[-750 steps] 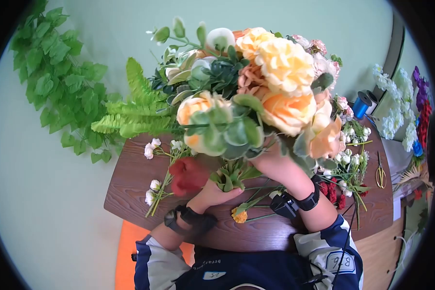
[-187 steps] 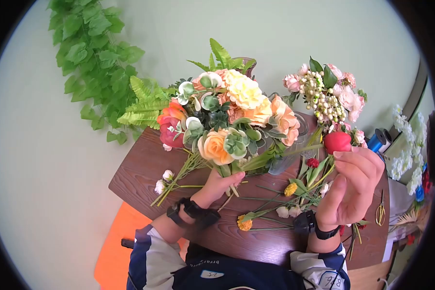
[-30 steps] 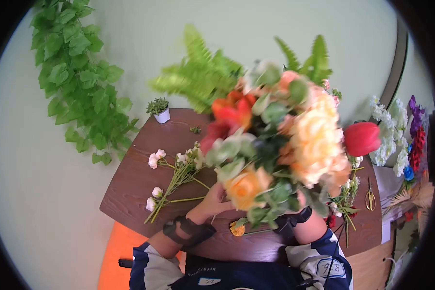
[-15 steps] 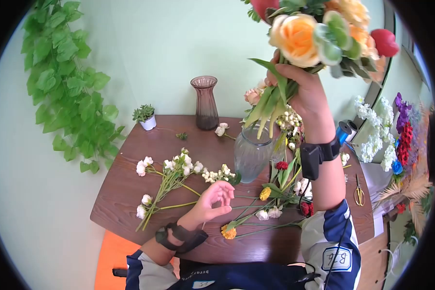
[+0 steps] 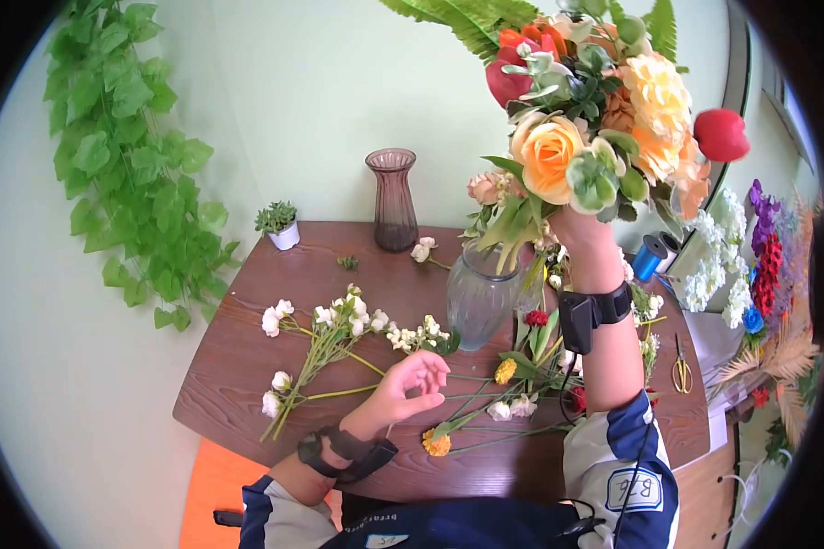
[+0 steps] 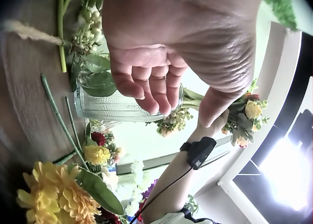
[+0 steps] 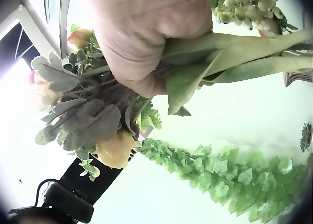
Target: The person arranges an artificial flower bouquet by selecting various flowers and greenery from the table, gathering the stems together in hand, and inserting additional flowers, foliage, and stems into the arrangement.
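Observation:
My right hand (image 7: 151, 33) grips the gathered stems of a mixed bouquet (image 5: 549, 156) of peach roses, pale yellow blooms, fern and red tulips. In the head view, blossoms hide most of its fingers. One red tulip (image 5: 721, 135) juts out on the right. The bouquet's green stem ends (image 5: 513, 233) point down and overlap the mouth of a clear glass vase (image 5: 478, 302). My left hand (image 5: 410, 384) hovers over the table's front, left of that vase, fingers loosely bent and holding nothing. White-berry sprigs (image 5: 418, 335) lie just beyond it.
On the wooden table (image 5: 247, 311) stand a purple glass vase (image 5: 394, 201) and a small potted succulent (image 5: 279, 224). White rose stems (image 5: 320, 357) lie left, yellow flowers (image 5: 437, 443) and red ones in front and right. Scissors (image 5: 681, 366) and ribbon spools (image 5: 650, 256) are at right.
A second ago both hands were at the bouquet; my left hand has let go. My right hand lifted it up and right, then lowered it slightly. The tulip held earlier now stands in the bouquet.

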Motion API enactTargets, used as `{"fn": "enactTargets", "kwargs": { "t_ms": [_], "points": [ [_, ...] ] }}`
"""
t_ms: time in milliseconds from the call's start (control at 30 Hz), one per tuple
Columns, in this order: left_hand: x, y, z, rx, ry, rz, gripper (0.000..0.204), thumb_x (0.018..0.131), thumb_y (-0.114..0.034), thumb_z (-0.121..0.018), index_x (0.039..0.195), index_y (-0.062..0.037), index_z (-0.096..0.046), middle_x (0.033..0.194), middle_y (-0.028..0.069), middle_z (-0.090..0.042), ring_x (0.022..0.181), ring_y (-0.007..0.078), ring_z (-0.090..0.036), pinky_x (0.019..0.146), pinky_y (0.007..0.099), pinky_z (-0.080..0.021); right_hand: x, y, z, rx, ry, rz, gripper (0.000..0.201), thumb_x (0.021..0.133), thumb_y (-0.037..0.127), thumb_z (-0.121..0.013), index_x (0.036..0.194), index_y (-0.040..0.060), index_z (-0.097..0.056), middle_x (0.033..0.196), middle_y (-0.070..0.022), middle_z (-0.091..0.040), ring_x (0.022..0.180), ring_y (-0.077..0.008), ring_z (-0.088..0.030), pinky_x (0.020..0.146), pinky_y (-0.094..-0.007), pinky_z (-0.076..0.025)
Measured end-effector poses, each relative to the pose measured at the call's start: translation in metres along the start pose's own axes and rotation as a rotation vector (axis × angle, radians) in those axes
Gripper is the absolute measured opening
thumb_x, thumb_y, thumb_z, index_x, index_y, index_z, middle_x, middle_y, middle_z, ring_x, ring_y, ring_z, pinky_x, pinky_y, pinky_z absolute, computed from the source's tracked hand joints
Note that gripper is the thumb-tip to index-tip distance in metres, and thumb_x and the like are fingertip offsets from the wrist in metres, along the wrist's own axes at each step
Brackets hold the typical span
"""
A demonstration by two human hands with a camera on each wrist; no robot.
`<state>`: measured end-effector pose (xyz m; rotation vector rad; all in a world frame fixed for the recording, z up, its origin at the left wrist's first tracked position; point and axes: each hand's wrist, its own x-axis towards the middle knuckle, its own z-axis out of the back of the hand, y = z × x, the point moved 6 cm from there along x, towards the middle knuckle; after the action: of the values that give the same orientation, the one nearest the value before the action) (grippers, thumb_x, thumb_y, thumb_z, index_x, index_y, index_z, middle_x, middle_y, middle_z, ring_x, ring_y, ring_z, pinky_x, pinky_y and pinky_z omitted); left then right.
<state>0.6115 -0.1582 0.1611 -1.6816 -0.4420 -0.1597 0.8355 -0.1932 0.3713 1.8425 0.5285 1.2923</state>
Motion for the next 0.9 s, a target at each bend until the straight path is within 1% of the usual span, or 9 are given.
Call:
{"fn": "enactTargets", "kwargs": {
  "t_ms": [100, 267, 367, 433, 467, 533, 567, 867, 900],
  "points": [
    [0.001, 0.001, 0.000, 0.016, -0.006, 0.003, 0.033, 0.075, -0.005, -0.065, 0.104, -0.0059, -0.049, 0.088, -0.0016, -0.050, 0.075, 0.0040, -0.048, 0.065, 0.0182, -0.038, -0.010, -0.009, 0.005, -0.029, 0.003, -0.015, 0.035, 0.076, 0.005, -0.062, 0.109, -0.0003, -0.051, 0.096, -0.0086, -0.060, 0.082, -0.0191, -0.060, 0.070, -0.0314, -0.051],
    [0.001, 0.007, 0.003, 0.029, -0.012, 0.018, 0.031, 0.076, -0.004, -0.065, 0.103, -0.0061, -0.050, 0.088, -0.0024, -0.051, 0.076, 0.0034, -0.048, 0.065, 0.0177, -0.038, -0.004, -0.024, -0.005, -0.070, 0.001, -0.019, 0.036, 0.075, 0.005, -0.062, 0.109, -0.0002, -0.051, 0.097, -0.0086, -0.060, 0.083, -0.0190, -0.060, 0.072, -0.0312, -0.051],
    [0.001, 0.008, 0.006, 0.032, -0.020, 0.018, 0.030, 0.077, -0.004, -0.064, 0.103, -0.0061, -0.050, 0.088, -0.0025, -0.051, 0.076, 0.0031, -0.048, 0.065, 0.0173, -0.038, -0.056, -0.027, -0.005, -0.090, 0.003, -0.009, 0.036, 0.075, 0.005, -0.062, 0.110, -0.0001, -0.051, 0.097, -0.0085, -0.059, 0.084, -0.0189, -0.059, 0.073, -0.0311, -0.050],
    [-0.001, 0.011, 0.007, -0.005, -0.018, 0.067, 0.031, 0.077, -0.006, -0.064, 0.104, -0.0044, -0.049, 0.091, 0.0000, -0.050, 0.084, 0.0066, -0.047, 0.075, 0.0212, -0.039, -0.032, -0.038, -0.014, -0.106, 0.008, 0.000, 0.037, 0.075, 0.005, -0.062, 0.110, -0.0001, -0.051, 0.098, -0.0085, -0.059, 0.084, -0.0189, -0.059, 0.073, -0.0311, -0.050],
    [0.000, 0.011, 0.007, -0.002, -0.018, 0.064, 0.031, 0.077, -0.006, -0.064, 0.104, -0.0044, -0.049, 0.091, 0.0000, -0.050, 0.084, 0.0066, -0.047, 0.075, 0.0212, -0.039, -0.025, -0.041, -0.019, -0.115, 0.010, 0.003, 0.037, 0.075, 0.005, -0.062, 0.110, -0.0001, -0.051, 0.098, -0.0085, -0.059, 0.085, -0.0189, -0.059, 0.074, -0.0311, -0.050],
    [0.000, 0.010, 0.004, 0.022, -0.029, 0.027, 0.029, 0.077, -0.004, -0.064, 0.103, -0.0060, -0.050, 0.087, -0.0028, -0.051, 0.076, 0.0028, -0.048, 0.065, 0.0170, -0.038, -0.062, -0.045, -0.003, -0.130, 0.009, 0.004, 0.037, 0.075, 0.005, -0.062, 0.110, 0.0000, -0.051, 0.098, -0.0085, -0.059, 0.085, -0.0188, -0.059, 0.074, -0.0310, -0.050],
    [0.000, 0.010, 0.003, 0.022, -0.027, 0.031, 0.029, 0.077, -0.004, -0.064, 0.103, -0.0060, -0.050, 0.087, -0.0028, -0.051, 0.076, 0.0028, -0.048, 0.065, 0.0170, -0.038, -0.078, -0.045, 0.002, -0.137, 0.006, 0.003, 0.037, 0.075, 0.005, -0.062, 0.110, 0.0000, -0.051, 0.098, -0.0085, -0.059, 0.085, -0.0188, -0.059, 0.075, -0.0310, -0.050],
    [0.001, 0.008, 0.003, 0.057, -0.035, 0.038, 0.028, 0.077, -0.004, -0.065, 0.102, -0.0061, -0.051, 0.085, -0.0032, -0.051, 0.075, 0.0027, -0.048, 0.064, 0.0171, -0.038, -0.087, -0.066, 0.007, -0.212, 0.010, -0.014, 0.039, 0.074, 0.005, -0.063, 0.111, 0.0002, -0.051, 0.099, -0.0084, -0.059, 0.088, -0.0187, -0.058, 0.078, -0.0307, -0.048],
    [0.001, 0.008, 0.003, 0.063, -0.033, 0.038, 0.028, 0.077, -0.005, -0.065, 0.102, -0.0061, -0.051, 0.085, -0.0032, -0.051, 0.075, 0.0026, -0.048, 0.064, 0.0169, -0.038, -0.063, -0.075, 0.001, -0.220, 0.009, -0.013, 0.039, 0.074, 0.005, -0.063, 0.111, 0.0003, -0.051, 0.099, -0.0084, -0.059, 0.088, -0.0187, -0.058, 0.078, -0.0307, -0.048]
  ]
}}
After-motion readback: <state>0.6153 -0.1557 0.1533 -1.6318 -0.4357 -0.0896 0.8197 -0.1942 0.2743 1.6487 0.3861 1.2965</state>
